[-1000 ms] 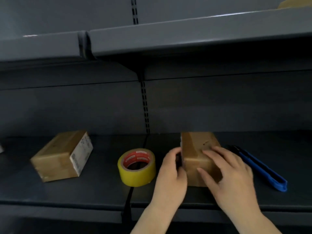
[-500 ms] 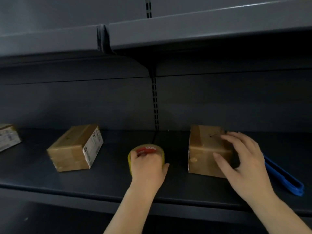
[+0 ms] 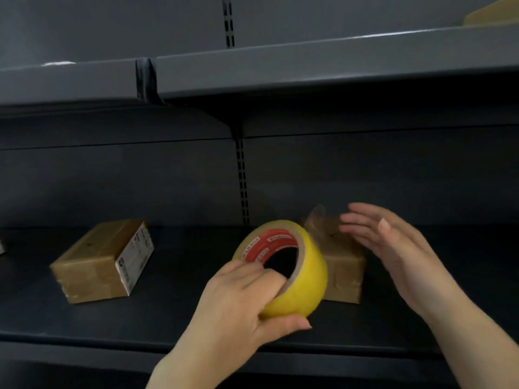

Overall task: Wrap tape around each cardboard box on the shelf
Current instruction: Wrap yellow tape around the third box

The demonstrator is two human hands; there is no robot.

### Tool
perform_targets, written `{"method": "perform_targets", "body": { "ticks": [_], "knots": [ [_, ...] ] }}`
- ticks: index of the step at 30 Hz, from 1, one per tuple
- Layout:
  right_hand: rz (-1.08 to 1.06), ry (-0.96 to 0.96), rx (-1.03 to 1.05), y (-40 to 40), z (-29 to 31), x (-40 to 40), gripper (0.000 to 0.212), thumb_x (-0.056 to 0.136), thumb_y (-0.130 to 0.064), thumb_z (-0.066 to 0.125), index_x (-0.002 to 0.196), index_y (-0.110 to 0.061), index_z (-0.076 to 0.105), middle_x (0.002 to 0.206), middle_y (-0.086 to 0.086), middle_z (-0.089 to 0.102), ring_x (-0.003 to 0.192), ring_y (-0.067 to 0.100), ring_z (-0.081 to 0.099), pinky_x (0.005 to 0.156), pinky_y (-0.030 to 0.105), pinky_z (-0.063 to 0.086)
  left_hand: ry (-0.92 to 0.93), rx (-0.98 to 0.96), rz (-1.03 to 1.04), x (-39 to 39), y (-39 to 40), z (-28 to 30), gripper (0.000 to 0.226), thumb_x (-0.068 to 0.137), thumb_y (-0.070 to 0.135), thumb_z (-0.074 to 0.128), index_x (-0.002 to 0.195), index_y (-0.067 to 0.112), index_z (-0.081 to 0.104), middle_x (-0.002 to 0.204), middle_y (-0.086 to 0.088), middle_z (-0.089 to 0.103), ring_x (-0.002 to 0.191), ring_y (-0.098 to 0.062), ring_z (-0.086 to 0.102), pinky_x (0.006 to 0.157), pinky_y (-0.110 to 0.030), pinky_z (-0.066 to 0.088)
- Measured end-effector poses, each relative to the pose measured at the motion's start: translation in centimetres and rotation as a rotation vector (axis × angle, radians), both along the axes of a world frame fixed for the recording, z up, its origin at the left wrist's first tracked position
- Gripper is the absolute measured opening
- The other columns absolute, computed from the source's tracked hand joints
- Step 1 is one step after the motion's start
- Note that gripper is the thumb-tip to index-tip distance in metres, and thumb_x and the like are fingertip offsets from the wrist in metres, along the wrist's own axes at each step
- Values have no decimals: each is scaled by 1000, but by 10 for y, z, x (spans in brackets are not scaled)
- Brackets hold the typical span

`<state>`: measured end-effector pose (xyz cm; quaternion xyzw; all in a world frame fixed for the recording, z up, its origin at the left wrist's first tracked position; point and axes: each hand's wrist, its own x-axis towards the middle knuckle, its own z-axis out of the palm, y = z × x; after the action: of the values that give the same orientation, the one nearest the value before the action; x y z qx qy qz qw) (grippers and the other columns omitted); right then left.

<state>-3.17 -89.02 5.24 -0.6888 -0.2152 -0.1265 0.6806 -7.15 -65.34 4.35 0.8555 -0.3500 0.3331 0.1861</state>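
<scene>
Your left hand [image 3: 241, 299] grips the light, stiff yellow tape roll [image 3: 292, 268] through its hole, just above the shelf [image 3: 174, 318], while your right hand [image 3: 393, 248] hovers flat over the small, light box [image 3: 344, 272] behind it.

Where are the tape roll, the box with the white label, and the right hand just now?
tape roll [image 3: 309, 279]: head view, on its yellow outer band.
box with the white label [image 3: 95, 256]: head view, on its brown top face.
right hand [image 3: 398, 248]: head view, on the open palm, beside the other box.
</scene>
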Motion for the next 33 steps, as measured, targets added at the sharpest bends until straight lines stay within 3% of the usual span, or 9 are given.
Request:
{"method": "perform_targets", "body": {
  "ticks": [4,9,13,16,19,22,24,29,33],
  "knots": [
    [212,65,-64,4,13,-6,57,66,-57,69,109,-20,68,112,5,68,109,19,61,93,36,48,2,-94,-91,-5,-14,4,45,80,68,40,67,25,46,60,10,55,61,-1,48,62,-17,40],
    [108,-7,53,10,27,-11,12,62,-26,74,70,-18,75,73,2,71,72,12,67,65,19,53,68,-177,-139,-6,-26,2,42,77,70,43,66,29,42,60,18,43,59,5,45,59,-6,36],
    [5,-44,-3,16,41,-14,10,68,-22,67,66,-13,70,67,4,67,65,13,62,63,20,52,365,-449,-235,-16,-40,2,53,71,73,51,79,21,57,72,-3,63,51,-6,59,49,-13,48],
    [-81,-76,-145,17,55,-9,12,77,-17,67,64,-16,69,65,2,66,65,12,62,65,26,49,631,-464,-427,-23,-49,4,45,76,55,62,117,47,47,95,4,73,80,-10,71,73,-37,58],
    [-110,-96,-273,20,66,-2,20,79,-16,67,61,-21,70,65,0,68,66,11,64,68,25,50,755,-336,-535,-23,-44,15,56,81,38,60,128,54,32,102,9,72,95,-6,67,86,-30,53],
    [-189,-129,-102,12,82,17,32,82,-11,63,55,-25,71,55,-4,66,58,5,62,67,20,50,1032,-635,-599,-21,-43,24,43,83,46,57,120,26,52,76,-6,74,69,-16,71,65,-26,56],
    [-249,-112,-153,3,95,35,28,82,-15,65,59,-27,72,59,-5,69,66,8,65,81,31,48,1161,-789,-606,-25,-49,23,44,79,47,54,104,11,58,66,-11,72,57,-20,68,56,-27,55],
    [-237,104,-407,4,86,77,8,79,-24,69,75,-17,71,72,-1,71,71,7,64,75,27,42,1155,-739,-651,-24,-57,20,35,84,17,62,118,23,53,86,-5,75,82,-16,71,70,-20,54],
    [-320,156,-362,6,72,107,16,80,-23,69,75,-7,68,69,1,66,74,6,58,77,25,36,1287,-947,-579,-19,-68,14,42,77,41,54,100,6,58,61,-12,71,53,-20,67,53,-24,55]
  ]
}}
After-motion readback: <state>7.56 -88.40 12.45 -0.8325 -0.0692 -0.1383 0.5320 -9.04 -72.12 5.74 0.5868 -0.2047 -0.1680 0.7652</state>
